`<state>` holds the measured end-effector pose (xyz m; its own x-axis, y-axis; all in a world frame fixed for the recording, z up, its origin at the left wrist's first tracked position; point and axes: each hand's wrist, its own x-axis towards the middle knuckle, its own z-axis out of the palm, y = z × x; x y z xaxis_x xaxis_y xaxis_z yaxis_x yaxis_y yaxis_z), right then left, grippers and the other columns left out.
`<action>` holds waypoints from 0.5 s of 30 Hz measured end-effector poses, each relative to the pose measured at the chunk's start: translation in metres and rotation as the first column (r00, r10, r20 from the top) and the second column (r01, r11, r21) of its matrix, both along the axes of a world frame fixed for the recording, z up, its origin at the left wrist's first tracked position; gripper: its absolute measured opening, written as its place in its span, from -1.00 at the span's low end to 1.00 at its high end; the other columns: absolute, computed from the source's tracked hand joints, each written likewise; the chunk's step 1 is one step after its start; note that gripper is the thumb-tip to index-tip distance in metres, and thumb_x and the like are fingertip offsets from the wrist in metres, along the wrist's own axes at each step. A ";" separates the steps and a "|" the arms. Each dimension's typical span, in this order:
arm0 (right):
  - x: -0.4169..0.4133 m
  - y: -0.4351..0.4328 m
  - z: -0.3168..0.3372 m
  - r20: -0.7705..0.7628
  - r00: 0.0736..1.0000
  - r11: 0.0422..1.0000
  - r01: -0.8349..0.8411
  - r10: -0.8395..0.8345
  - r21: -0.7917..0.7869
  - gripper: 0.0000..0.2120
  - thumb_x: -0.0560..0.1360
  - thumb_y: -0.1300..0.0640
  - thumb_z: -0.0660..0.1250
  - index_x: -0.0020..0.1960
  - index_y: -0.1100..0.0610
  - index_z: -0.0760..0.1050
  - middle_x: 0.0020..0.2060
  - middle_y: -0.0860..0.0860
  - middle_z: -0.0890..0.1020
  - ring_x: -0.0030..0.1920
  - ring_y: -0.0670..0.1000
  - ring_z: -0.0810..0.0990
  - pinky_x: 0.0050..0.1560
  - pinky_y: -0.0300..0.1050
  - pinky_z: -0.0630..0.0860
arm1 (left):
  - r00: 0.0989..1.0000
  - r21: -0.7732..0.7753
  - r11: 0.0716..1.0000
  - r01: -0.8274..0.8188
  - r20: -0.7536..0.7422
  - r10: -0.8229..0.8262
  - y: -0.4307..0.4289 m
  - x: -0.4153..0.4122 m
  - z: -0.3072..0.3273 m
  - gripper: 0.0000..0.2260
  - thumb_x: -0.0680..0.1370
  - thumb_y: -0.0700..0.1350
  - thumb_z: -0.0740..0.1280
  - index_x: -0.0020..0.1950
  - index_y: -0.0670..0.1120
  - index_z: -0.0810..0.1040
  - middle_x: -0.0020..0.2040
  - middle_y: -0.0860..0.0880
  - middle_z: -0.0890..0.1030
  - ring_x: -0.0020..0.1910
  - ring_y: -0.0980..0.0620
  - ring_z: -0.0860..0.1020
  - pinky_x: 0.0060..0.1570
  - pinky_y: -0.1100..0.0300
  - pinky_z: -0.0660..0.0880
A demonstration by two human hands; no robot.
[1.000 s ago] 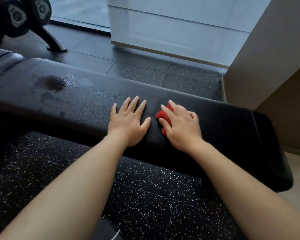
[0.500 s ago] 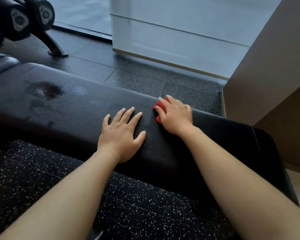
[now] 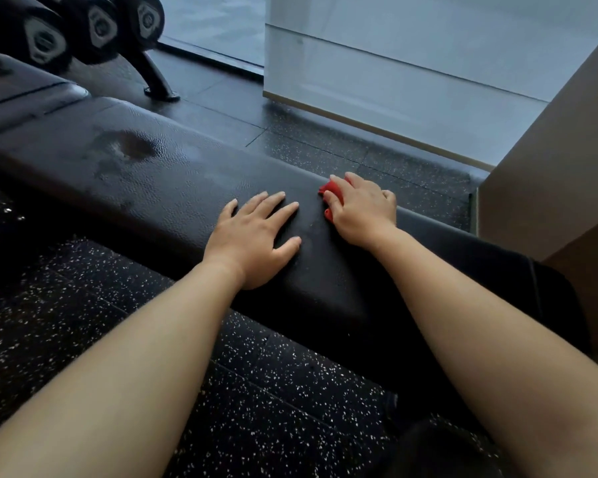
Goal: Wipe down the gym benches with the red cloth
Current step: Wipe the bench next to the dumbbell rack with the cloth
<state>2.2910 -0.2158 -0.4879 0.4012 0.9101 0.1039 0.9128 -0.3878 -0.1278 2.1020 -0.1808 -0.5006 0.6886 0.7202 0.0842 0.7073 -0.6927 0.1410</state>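
Red cloth (image 3: 334, 194) sits bunched under my right grip (image 3: 363, 212), fingers curled round it, at the far edge of the black counter (image 3: 173, 201). My left grip (image 3: 252, 236) lies flat and spread on the counter just beside it. A wet patch (image 3: 132, 146) shines further left.

red cloth (image 3: 332, 194), black bench (image 3: 173, 188), white-speckled floor (image 3: 273, 391)

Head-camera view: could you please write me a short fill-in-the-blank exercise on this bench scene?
The right hand grips the red cloth at the bench's ____ edge.
The left hand lies flat on the bench, holding ____.
The rack beyond the bench holds black ____.
Missing words: far; nothing; dumbbells.
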 end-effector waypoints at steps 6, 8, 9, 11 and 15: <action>-0.032 -0.074 0.003 -0.017 0.990 0.990 -0.137 0.137 -0.026 -0.54 0.61 -0.15 0.03 0.50 -0.16 0.15 0.53 -0.08 0.12 0.50 -0.03 0.11 0.40 0.03 0.04 | 0.999 -0.003 1.000 -0.002 -0.033 0.002 -0.005 -0.002 -0.001 -0.44 0.57 0.25 -0.02 0.54 0.15 -0.02 0.57 0.10 -0.02 0.54 0.10 -0.07 0.48 -0.01 -0.09; -0.039 -0.089 0.002 -0.027 0.987 0.987 -0.157 0.156 -0.024 -0.54 0.61 -0.15 0.03 0.50 -0.17 0.14 0.53 -0.10 0.10 0.50 -0.05 0.09 0.39 0.01 0.02 | 1.000 -0.001 1.000 -0.006 -0.018 0.006 -0.005 -0.002 -0.002 -0.42 0.54 0.29 -0.08 0.54 0.16 -0.01 0.57 0.12 -0.01 0.54 0.11 -0.06 0.48 0.00 -0.09; -0.040 -0.090 0.001 -0.030 0.989 0.989 -0.148 0.147 -0.023 -0.54 0.61 -0.16 0.02 0.50 -0.18 0.14 0.53 -0.11 0.10 0.50 -0.06 0.09 0.39 0.00 0.02 | 1.000 0.000 1.000 -0.010 -0.007 0.010 -0.005 -0.002 -0.002 -0.39 0.50 0.31 -0.12 0.54 0.17 0.01 0.56 0.12 0.00 0.53 0.11 -0.05 0.48 0.01 -0.08; -0.038 -0.078 0.000 -0.026 0.993 0.993 -0.112 0.112 -0.020 -0.54 0.60 -0.17 0.01 0.49 -0.18 0.15 0.53 -0.10 0.11 0.49 -0.06 0.09 0.38 0.01 0.03 | 1.000 0.005 1.000 -0.018 0.010 0.018 -0.004 -0.002 -0.002 -0.33 0.42 0.30 -0.14 0.53 0.18 0.04 0.56 0.13 0.04 0.53 0.11 -0.02 0.47 0.02 -0.06; -0.028 -0.032 -0.002 -0.029 0.997 0.997 -0.075 0.075 -0.018 -0.53 0.60 -0.18 0.00 0.50 -0.14 0.17 0.53 -0.05 0.14 0.49 -0.01 0.11 0.41 0.07 0.02 | 1.000 0.018 1.000 -0.025 0.012 0.024 -0.001 0.000 0.000 -0.33 0.40 0.31 -0.10 0.52 0.20 0.08 0.54 0.14 0.09 0.52 0.12 0.03 0.46 0.02 -0.01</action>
<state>2.2629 -0.2477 -0.4899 0.3342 0.9394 0.0760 0.9356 -0.3209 -0.1469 2.1024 -0.1821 -0.5006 0.6696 0.7352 0.1057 0.7224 -0.6777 0.1371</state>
